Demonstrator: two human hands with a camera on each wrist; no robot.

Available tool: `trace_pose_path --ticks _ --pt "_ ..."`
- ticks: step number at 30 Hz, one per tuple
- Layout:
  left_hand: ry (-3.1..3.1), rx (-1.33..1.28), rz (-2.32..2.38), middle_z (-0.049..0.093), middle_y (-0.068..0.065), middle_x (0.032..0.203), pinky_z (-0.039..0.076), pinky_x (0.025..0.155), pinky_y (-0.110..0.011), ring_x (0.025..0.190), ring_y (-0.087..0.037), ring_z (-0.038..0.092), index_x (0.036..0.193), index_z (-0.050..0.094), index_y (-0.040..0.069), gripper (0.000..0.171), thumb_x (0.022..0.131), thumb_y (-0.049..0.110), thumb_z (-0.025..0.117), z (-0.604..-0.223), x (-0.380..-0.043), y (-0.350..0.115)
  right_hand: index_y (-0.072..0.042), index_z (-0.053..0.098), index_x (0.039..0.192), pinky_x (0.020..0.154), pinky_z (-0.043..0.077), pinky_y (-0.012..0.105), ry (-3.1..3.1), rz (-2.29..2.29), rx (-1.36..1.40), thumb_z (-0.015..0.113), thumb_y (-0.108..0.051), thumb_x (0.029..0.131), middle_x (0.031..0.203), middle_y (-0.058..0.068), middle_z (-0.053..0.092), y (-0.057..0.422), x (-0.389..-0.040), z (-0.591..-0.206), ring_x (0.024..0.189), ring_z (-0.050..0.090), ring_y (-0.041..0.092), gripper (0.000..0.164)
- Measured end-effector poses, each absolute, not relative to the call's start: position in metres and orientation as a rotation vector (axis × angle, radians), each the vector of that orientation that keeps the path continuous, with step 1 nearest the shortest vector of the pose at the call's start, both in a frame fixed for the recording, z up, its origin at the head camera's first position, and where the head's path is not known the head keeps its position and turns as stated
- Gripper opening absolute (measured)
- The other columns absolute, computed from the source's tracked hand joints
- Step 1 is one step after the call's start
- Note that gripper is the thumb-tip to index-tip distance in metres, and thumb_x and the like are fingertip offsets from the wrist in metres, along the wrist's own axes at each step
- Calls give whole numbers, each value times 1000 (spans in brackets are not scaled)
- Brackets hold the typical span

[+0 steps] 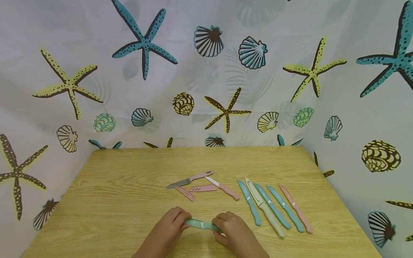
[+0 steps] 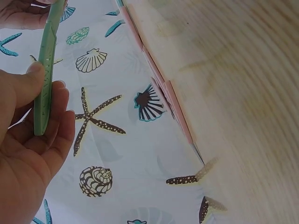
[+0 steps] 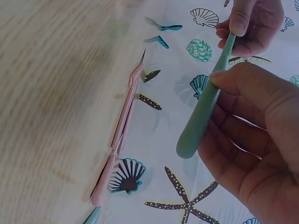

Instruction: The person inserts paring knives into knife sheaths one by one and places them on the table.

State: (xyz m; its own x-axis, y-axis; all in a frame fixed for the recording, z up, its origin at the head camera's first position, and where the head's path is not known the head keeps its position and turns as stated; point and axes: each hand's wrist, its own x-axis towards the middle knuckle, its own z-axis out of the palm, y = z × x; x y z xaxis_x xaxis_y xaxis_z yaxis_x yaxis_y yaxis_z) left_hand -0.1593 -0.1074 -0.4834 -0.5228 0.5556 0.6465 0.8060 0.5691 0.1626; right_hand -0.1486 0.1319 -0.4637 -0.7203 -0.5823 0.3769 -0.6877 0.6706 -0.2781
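A green knife [image 1: 208, 226] in a green blade sheath [image 1: 194, 223] is held level above the near part of the table by both hands. My left hand [image 1: 172, 224] pinches the sheath end between thumb and fingers, as the left wrist view also shows. The knife's handle [image 3: 201, 119] is gripped by my right hand [image 1: 233, 229], with the thumb along its side. Beyond the hands lie two bare pink-handled knives, one with a grey blade [image 1: 180, 183] and one with a white blade [image 1: 212, 181]. Beside them are two pink sheaths, a longer one [image 1: 204, 188] and a shorter one [image 1: 185, 193].
To the right, several knives lie slanted side by side: a blue one [image 1: 250, 204], a pale green one [image 1: 265, 208], two more blue ones and a pink one [image 1: 296, 209]. They rest on a wood-grain table [image 1: 129, 179]. A patterned cloth [image 1: 180, 71] hangs around its back and sides.
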Motion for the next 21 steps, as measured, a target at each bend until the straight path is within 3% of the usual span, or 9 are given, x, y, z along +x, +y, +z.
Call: trace_pose_path --ticks 3,7,10,15,21 --pt "-2311 -1057 -618 56 4 97 44 72 -14 81 -5 50 101 63 8 17 95 23 58 -480 -160 -109 -8 71 84 62 48 13 -2610 644 1020 79 -7 76 79 -6 65 134 -148 -463 69 54 2 12" --pt "-2381 -960 -591 60 4 100 50 74 -25 88 -8 56 106 66 9 26 84 20 75 -475 -163 -114 -7 71 84 64 50 15 -2630 706 977 78 -7 76 81 -4 68 140 -150 -464 71 57 4 11" --pt "-2403 -912 -541 63 3 100 52 74 -29 91 -11 59 106 68 10 30 80 20 79 -474 -166 -119 -6 72 86 64 51 16 -2682 718 876 79 -7 77 85 -1 70 153 -152 -465 74 61 7 11" --pt "-2445 -866 -466 65 5 93 53 71 -31 88 -12 61 97 71 15 21 78 18 80 -472 -170 -129 -3 72 86 62 52 17 -2745 735 593 79 -3 75 84 2 69 191 -155 -463 73 64 12 13" --pt "-2418 -870 -465 63 8 86 51 65 -28 81 -10 59 84 71 17 15 75 13 83 -471 -175 -135 2 72 90 64 56 27 -2876 728 211 77 -4 76 82 6 69 255 -157 -461 71 65 16 16"
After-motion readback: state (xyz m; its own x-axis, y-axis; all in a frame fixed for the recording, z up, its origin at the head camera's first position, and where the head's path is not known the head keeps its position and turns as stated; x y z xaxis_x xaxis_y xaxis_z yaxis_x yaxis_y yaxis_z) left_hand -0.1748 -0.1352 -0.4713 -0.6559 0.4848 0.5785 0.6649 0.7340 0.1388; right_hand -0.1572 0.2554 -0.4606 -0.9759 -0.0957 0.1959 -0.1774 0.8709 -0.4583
